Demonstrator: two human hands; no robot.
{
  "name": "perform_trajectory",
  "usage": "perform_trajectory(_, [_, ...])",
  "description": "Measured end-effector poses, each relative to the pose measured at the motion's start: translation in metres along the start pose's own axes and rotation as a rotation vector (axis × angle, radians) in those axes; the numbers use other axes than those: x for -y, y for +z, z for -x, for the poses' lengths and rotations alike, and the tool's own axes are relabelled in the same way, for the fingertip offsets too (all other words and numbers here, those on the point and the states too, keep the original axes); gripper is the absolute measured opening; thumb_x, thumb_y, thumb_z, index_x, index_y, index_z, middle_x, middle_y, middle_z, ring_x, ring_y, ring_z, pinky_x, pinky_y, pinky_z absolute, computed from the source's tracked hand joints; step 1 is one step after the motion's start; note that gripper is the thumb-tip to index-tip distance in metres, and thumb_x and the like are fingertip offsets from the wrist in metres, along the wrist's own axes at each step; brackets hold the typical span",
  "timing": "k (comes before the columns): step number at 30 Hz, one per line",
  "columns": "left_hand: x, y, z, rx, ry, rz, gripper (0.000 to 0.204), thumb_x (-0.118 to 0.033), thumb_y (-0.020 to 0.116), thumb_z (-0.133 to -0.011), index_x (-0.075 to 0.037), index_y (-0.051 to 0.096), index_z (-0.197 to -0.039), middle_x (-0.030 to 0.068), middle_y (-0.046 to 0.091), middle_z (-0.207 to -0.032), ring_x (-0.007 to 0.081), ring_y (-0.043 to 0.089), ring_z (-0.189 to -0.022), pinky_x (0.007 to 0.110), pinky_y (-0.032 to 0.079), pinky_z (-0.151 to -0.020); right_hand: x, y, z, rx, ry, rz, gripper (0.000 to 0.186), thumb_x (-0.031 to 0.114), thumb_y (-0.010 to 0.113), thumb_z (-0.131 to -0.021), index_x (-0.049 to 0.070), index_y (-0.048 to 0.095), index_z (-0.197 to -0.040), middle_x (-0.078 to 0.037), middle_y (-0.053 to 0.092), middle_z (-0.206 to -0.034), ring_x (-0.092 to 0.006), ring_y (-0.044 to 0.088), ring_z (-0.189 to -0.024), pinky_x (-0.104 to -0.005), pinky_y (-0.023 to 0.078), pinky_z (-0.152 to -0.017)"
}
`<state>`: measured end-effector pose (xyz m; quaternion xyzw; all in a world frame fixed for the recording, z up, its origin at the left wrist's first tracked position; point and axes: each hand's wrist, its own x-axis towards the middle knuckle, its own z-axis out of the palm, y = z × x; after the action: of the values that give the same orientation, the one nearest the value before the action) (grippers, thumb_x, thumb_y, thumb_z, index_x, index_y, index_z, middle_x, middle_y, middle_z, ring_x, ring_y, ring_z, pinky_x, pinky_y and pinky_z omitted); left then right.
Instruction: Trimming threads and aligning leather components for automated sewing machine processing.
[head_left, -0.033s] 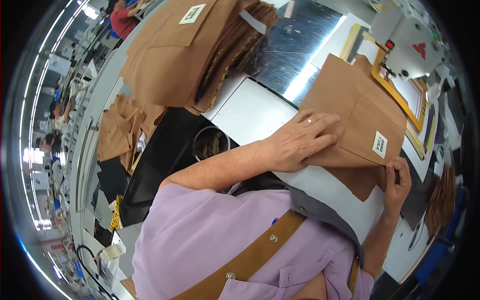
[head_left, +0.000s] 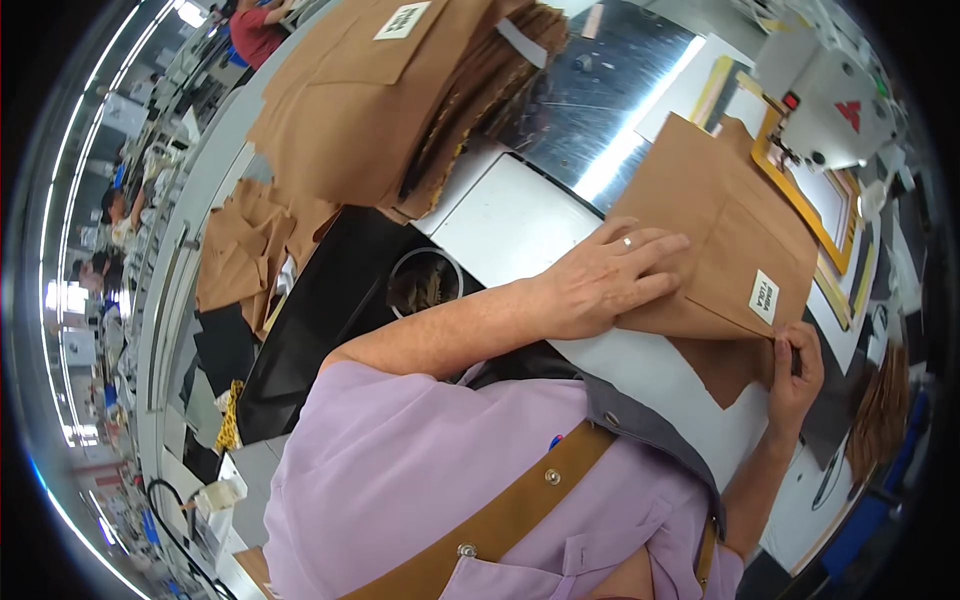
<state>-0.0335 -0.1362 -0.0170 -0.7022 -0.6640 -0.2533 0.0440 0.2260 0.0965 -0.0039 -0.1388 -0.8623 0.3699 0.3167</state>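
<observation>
Brown panel (head_left: 735,235), label (head_left: 763,297) already on, lies between two and three o'clock under the loosely spread left hand (head_left: 610,285); the right hand (head_left: 797,365) pinches its edge. Stack (head_left: 350,140) at eleven; remaining work unclear.

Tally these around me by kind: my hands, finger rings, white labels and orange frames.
Left hand and right hand: 2
Finger ring: 1
White labels, on held brown piece and brown stack: 2
Orange frame: 1
Total: 6

Person (head_left: 257,38) (in red), spotted yellow material (head_left: 229,420).
</observation>
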Motion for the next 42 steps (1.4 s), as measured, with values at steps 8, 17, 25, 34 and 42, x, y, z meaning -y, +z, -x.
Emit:
perform_trajectory(8, [-0.010, -0.021, -0.021, -0.410, 0.120, 0.359, 0.021, -0.003, 0.072, -0.073, -0.010, 0.067, -0.093, 0.0061, 0.069, -0.116, 0.0257, 0.066, -0.099, 0.040, 0.051, -0.087, 0.016, -0.009, -0.001, 0.031, 0.068, -0.096, 0.008, 0.003, 0.060, -0.101, -0.003, 0.061, -0.095, -0.010, 0.061, -0.096, -0.0179, 0.057, -0.092, -0.0270, 0.043, -0.087])
perform_trajectory(17, [-0.056, -0.108, -0.112, -0.678, 0.057, 0.354, 0.019, -0.024, 0.074, -0.079, -0.008, 0.064, -0.080, 0.0147, 0.063, -0.067, 0.0387, 0.067, -0.068, 0.049, 0.052, -0.059, 0.074, -0.080, -0.002, -0.326, 0.290, -0.353, 0.031, 0.029, 0.060, -0.106, 0.003, 0.056, -0.091, -0.010, 0.067, -0.092, -0.0134, 0.064, -0.081, -0.0298, 0.054, -0.074])
perform_trajectory(25, [0.044, -0.014, -0.138, -0.032, -0.470, 0.011, 0.031, -0.032, 0.064, -0.100, -0.005, 0.077, -0.091, 0.0160, 0.075, -0.092, 0.0362, 0.072, -0.085, 0.042, 0.057, -0.077, -0.027, -0.033, -0.028, -0.201, 0.645, -0.361, 0.046, 0.046, 0.051, -0.109, 0.007, 0.066, -0.130, -0.003, 0.070, -0.111, -0.0064, 0.062, -0.087, -0.0231, 0.049, -0.078])
perform_trajectory(34, [-0.003, 0.028, -0.082, 0.175, 0.333, 0.000, 0.038, -0.031, 0.073, -0.091, -0.012, 0.070, -0.124, 0.0059, 0.065, -0.136, 0.0269, 0.066, -0.117, 0.045, 0.052, -0.097, 0.010, -0.028, -0.012, 0.320, 0.368, 0.314, 0.024, 0.019, 0.073, -0.087, 0.006, 0.067, -0.106, -0.008, 0.068, -0.101, -0.0162, 0.062, -0.082, -0.0303, 0.048, -0.076])
perform_trajectory(42, [-0.045, 0.046, -0.051, 0.404, 0.400, 0.132, 0.073, -0.044, 0.066, -0.095, -0.011, 0.044, -0.156, 0.0061, 0.040, -0.164, 0.0291, 0.033, -0.154, 0.053, 0.020, -0.127, -0.029, 0.003, -0.016, 0.094, -0.241, 0.724, 0.047, 0.030, 0.072, -0.092, 0.007, 0.063, -0.132, -0.014, 0.053, -0.152, -0.0321, 0.052, -0.136, -0.0467, 0.040, -0.114])
